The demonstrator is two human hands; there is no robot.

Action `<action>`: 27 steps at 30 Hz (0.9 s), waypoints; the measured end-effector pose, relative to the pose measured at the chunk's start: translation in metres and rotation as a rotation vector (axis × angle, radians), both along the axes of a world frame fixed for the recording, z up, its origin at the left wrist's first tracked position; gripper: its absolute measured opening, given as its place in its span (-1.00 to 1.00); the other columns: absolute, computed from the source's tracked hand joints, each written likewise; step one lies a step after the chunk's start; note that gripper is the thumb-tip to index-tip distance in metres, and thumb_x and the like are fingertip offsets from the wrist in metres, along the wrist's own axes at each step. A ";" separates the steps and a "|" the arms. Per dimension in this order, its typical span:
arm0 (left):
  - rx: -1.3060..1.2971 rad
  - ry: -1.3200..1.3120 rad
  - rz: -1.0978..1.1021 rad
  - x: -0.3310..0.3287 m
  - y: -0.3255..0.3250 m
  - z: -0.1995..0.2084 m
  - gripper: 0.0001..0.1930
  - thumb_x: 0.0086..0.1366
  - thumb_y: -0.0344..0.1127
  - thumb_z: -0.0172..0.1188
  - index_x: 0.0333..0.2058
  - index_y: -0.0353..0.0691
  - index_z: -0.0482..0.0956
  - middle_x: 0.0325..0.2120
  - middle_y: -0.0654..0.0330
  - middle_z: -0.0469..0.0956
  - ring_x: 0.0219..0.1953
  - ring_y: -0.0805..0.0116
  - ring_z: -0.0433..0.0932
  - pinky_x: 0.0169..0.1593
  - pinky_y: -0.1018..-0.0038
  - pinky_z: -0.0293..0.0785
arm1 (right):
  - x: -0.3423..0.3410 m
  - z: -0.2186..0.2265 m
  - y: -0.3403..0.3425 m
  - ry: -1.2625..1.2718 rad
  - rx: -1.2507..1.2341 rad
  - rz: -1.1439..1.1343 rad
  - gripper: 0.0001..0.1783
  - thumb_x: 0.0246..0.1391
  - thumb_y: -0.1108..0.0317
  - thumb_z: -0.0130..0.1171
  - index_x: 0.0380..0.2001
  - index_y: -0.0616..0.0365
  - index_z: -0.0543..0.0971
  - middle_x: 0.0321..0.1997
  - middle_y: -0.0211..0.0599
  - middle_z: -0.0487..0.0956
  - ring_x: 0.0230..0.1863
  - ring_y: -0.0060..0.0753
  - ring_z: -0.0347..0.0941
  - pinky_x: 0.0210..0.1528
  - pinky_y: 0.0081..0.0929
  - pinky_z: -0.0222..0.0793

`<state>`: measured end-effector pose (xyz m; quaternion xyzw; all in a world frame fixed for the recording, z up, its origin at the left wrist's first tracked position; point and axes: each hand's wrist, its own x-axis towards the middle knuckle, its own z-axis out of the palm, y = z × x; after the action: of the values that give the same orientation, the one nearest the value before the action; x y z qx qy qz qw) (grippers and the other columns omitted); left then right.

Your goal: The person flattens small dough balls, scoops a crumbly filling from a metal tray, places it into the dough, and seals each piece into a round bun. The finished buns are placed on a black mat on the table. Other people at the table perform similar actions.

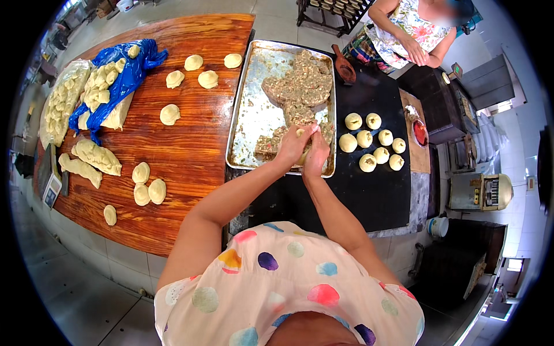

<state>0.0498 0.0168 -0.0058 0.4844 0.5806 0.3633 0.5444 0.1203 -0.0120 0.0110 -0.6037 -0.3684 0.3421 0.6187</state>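
Both forearms reach up from the lower edge and meet over the near end of the metal tray (248, 109). The left hand (292, 147) comes in from the left with the elbow bent out, its wrist fairly straight and its back turned up; its fingers are curled together and cupped around a small pale dough piece (300, 133), of which only a bit shows at the fingertips. The right hand (317, 154) rises almost straight from below, close against the left, with its fingers pressed together and pointing at the top of the same piece. Whether the right fingertips pinch the dough or only rest on it cannot be told. The two hands touch each other.

The piece is held above the tray's near right corner, over the brownish filling (300, 86), which lies in an uneven mass along the tray's right half; the left half is bare metal.

Just right of the hands, on the black counter (369, 196), sits a cluster of filled balls (372, 141) in loose rows, close to one another. On the wooden table (190, 150) to the left lie flattened dough discs (147, 184), some near the front edge and some toward the far end. Farther left, a blue bag (124, 78) holds more dough lumps. Another person (412, 32) stands at the far side of the counter with hands clasped.
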 end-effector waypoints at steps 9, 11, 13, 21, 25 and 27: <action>-0.141 -1.005 0.215 0.006 -0.030 0.042 -0.57 0.49 0.03 -0.17 0.07 -0.18 0.34 -0.14 0.18 0.46 -0.06 0.38 0.49 0.04 0.43 0.43 | -0.009 0.015 0.012 0.178 0.088 0.014 -0.68 0.27 0.22 0.01 -0.24 0.27 0.60 -0.27 -0.28 0.61 -0.21 -0.39 0.51 -0.07 -0.49 0.40; -0.061 -0.819 0.292 0.007 -0.036 0.040 -0.61 0.50 -0.01 -0.16 0.07 -0.16 0.33 -0.16 0.20 0.45 -0.10 0.40 0.47 0.01 0.44 0.44 | -0.014 0.015 0.006 -0.111 0.123 0.029 -0.77 0.23 0.32 0.07 -0.22 0.26 0.59 -0.23 -0.27 0.61 -0.15 -0.38 0.51 0.00 -0.47 0.37; -0.067 -0.762 0.216 -0.001 -0.032 0.030 -0.64 0.50 -0.04 -0.16 0.05 -0.18 0.33 -0.15 0.21 0.43 -0.13 0.42 0.45 -0.01 0.45 0.45 | -0.011 0.021 0.005 -0.182 0.133 0.076 -0.81 0.18 0.42 0.12 -0.18 0.25 0.59 -0.17 -0.26 0.60 -0.09 -0.37 0.50 0.06 -0.45 0.34; -0.270 -0.690 -0.204 -0.017 -0.009 0.042 -0.44 0.43 0.24 -0.24 0.06 -0.13 0.32 -0.08 0.17 0.49 0.00 0.33 0.52 0.02 0.38 0.51 | 0.014 0.037 -0.002 0.372 -0.030 0.240 -0.40 0.35 -0.03 -0.23 -0.14 0.31 0.60 -0.14 -0.25 0.61 -0.13 -0.41 0.50 0.03 -0.48 0.35; -0.211 -0.934 -0.122 0.000 -0.013 0.065 -0.32 0.37 0.32 -0.21 0.11 -0.20 0.31 -0.03 0.16 0.48 0.02 0.32 0.51 0.05 0.38 0.48 | 0.023 0.046 0.002 0.435 0.023 0.059 -0.38 0.35 -0.01 -0.22 -0.36 0.30 0.65 -0.35 -0.29 0.61 -0.31 -0.42 0.50 -0.13 -0.50 0.39; -0.197 -1.008 0.157 0.018 -0.031 0.065 -0.43 0.42 0.18 -0.13 0.06 -0.24 0.40 -0.08 0.16 0.49 -0.05 0.35 0.50 0.02 0.42 0.46 | 0.023 0.038 0.000 0.484 0.097 -0.052 -0.39 0.36 0.00 -0.24 -0.37 0.29 0.65 -0.36 -0.30 0.61 -0.32 -0.42 0.50 -0.15 -0.50 0.40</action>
<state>0.0677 -0.0140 0.0596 0.1508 0.3125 0.5347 0.7705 0.1435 -0.0116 0.0492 -0.4831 -0.2100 0.4425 0.7258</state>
